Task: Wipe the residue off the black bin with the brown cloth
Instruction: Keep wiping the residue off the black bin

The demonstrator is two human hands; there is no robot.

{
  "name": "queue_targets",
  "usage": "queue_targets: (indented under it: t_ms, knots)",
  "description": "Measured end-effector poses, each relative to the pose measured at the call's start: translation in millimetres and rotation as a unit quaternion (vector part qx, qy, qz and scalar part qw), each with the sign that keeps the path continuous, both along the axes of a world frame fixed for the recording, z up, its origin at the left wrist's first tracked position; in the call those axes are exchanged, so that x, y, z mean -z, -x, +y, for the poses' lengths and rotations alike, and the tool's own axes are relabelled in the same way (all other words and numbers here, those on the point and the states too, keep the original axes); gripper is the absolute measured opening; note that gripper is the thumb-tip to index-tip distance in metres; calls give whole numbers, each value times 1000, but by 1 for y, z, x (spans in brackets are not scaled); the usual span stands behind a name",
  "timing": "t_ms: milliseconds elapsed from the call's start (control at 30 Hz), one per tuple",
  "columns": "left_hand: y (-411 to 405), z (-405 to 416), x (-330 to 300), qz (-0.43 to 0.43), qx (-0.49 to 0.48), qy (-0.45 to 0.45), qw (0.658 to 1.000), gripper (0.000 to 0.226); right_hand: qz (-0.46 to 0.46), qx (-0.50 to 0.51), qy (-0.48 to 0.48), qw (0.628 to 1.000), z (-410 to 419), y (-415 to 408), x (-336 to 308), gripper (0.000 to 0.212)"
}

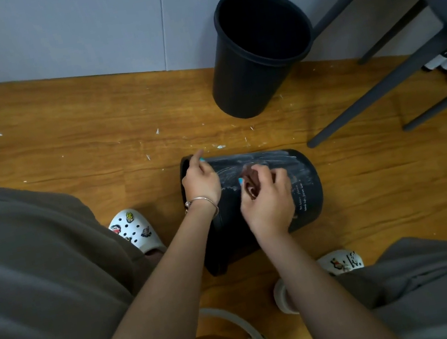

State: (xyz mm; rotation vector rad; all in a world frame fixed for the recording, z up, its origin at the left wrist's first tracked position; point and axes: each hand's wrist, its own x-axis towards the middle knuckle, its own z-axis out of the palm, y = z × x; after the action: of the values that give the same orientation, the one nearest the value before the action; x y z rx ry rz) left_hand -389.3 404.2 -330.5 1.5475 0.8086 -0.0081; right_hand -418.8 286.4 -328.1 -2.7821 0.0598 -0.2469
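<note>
A black bin (305, 181) lies on its side on the wooden floor, its mouth turned to the left. White smeared residue covers its upper side, and small white lettering shows near its base. My left hand (200, 181) grips the bin's rim at the left. My right hand (266, 197) holds a bunched brown cloth (251, 184) against the bin's side, beside the smears.
A second black bin (252, 74) stands upright by the grey wall, behind the lying one. Grey chair or table legs (376, 94) slant across the right. White clogs (136, 229) are on my feet either side of the bin. White flecks dot the floor.
</note>
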Motion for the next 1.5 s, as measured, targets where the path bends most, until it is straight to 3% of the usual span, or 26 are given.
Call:
queue_targets:
  t_ms: [100, 167, 267, 367, 467, 567, 767, 933, 1067, 1167, 1333, 1500]
  knots:
    - [5, -2, 2, -12, 6, -23, 1000, 39, -6, -126, -4, 992, 1, 16, 3, 46]
    - [5, -2, 3, -16, 6, -18, 1000, 39, -12, -152, 5, 988, -24, 6, 5, 41]
    - [3, -5, 2, -11, 0, -14, 1000, 40, 3, -34, 5, 999, -56, -14, 5, 36]
    - [-1, -5, 3, -3, -8, -19, 1000, 40, 15, 47, 3, 999, -33, -9, 4, 40]
    - [-2, -2, 5, 0, -1, -15, 1000, 40, -2, -49, -7, 999, -9, 12, 4, 50]
    - [-3, -2, 7, -5, 3, -6, 1000, 40, -2, -132, 8, 991, -37, 3, 7, 46]
    - [-9, -3, 5, 5, -7, -10, 1000, 40, 20, 40, -9, 999, -28, -11, 1, 41]
    - [-2, -5, 6, -12, 8, -13, 1000, 36, 33, -146, 15, 989, -26, 5, -1, 47]
    - [-5, -6, 8, -11, 4, -14, 1000, 37, 42, -15, 12, 999, -63, -24, -1, 38]
    - [0, -8, 5, -9, -1, -9, 1000, 38, 37, 52, 20, 998, -32, -7, -2, 48]
    - [-3, -4, 7, -9, 1, -8, 1000, 39, 43, -138, 20, 989, -16, 9, -3, 54]
    - [-6, -7, 5, -16, -5, 10, 1000, 40, 73, 42, 11, 996, -63, -28, -3, 45]
